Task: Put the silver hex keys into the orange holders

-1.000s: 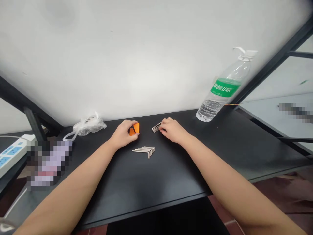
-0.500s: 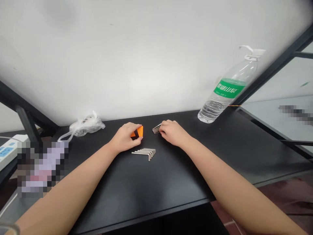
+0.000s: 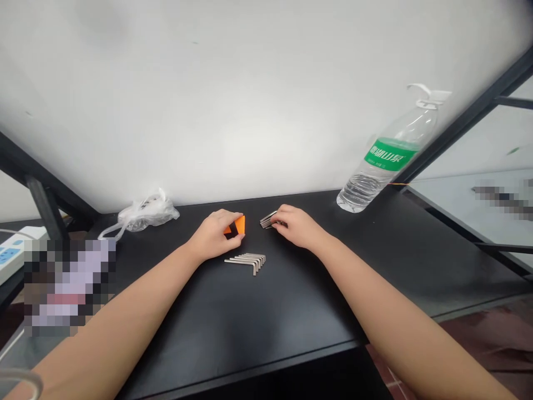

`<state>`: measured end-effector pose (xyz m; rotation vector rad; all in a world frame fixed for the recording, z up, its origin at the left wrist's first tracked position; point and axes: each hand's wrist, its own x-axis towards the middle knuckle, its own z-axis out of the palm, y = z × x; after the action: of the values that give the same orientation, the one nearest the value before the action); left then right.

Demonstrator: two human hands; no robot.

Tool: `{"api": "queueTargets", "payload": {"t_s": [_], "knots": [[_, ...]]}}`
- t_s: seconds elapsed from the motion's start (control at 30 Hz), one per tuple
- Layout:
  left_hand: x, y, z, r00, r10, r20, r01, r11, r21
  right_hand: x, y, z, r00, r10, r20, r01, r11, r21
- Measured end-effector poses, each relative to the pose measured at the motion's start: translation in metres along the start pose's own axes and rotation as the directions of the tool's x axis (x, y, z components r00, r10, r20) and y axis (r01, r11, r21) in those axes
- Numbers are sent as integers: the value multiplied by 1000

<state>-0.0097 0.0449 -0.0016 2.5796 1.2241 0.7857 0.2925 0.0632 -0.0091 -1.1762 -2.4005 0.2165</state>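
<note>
My left hand (image 3: 216, 235) grips a small orange and black holder (image 3: 240, 224) between thumb and fingers, standing it on the black tabletop. Several L-shaped metal hex keys (image 3: 246, 259) lie side by side just in front of that hand, their short bent ends at the right. To the right, my right hand (image 3: 293, 223) has its curled fingers on a second group of hex keys (image 3: 267, 220). Their straight ends stick out to the left; the rest is covered by the fingers.
A large water bottle (image 3: 377, 161) with a green label stands at the back right. A clear plastic bag (image 3: 147, 211) lies at the back left. A white power strip (image 3: 19, 253) sits at the far left, near a blurred-out item (image 3: 79, 283). Behind the black tabletop (image 3: 250, 322) rises a pale wall.
The fingers of my right hand have shifted slightly over the hex keys. My left hand stays on the orange holder, which is turned a little. The view has tilted slightly.
</note>
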Motion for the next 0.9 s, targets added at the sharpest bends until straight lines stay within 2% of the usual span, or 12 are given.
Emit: {"api": "queueTargets", "payload": {"t_s": [0.07,0.13,0.3,0.43,0.5,0.6,0.63,0.7,0.77,0.83,0.9], "knots": [[0,-1,0,1000,12,-1,-12,1000,3,0,10,2,992,62,-114,-58,997,41],[-1,-1,0,1000,24,7,-24,1000,5,1,22,7,978,120,-171,-111,992,61],[-1,1,0,1000,0,23,0,1000,2,1,44,17,981,185,-62,-187,982,-22],[-1,1,0,1000,-5,16,5,1000,-16,1,44,13,971,228,-67,-233,968,-88],[-2,1,-1,1000,-13,11,14,1000,-21,1,45,7,942,328,-71,-334,937,-105],[-2,2,-1,999,-45,23,45,999,-18,-2,52,-3,854,518,-55,-521,847,-109],[-3,2,-2,998,-56,26,57,998,-18,-4,55,-6,831,555,-45,-556,825,-101],[-3,3,-2,997,-70,24,71,997,-30,-8,59,-11,815,579,-27,-580,811,-80],[-3,3,-2,997,-70,17,71,996,-50,-11,59,-15,825,566,-3,-566,825,4],[-3,3,-1,998,-69,-2,69,996,-64,-12,51,-17,855,517,36,-512,832,213],[-3,4,-1,997,-74,-26,72,995,-69,-11,35,-16,891,450,57,-423,779,463]]}}
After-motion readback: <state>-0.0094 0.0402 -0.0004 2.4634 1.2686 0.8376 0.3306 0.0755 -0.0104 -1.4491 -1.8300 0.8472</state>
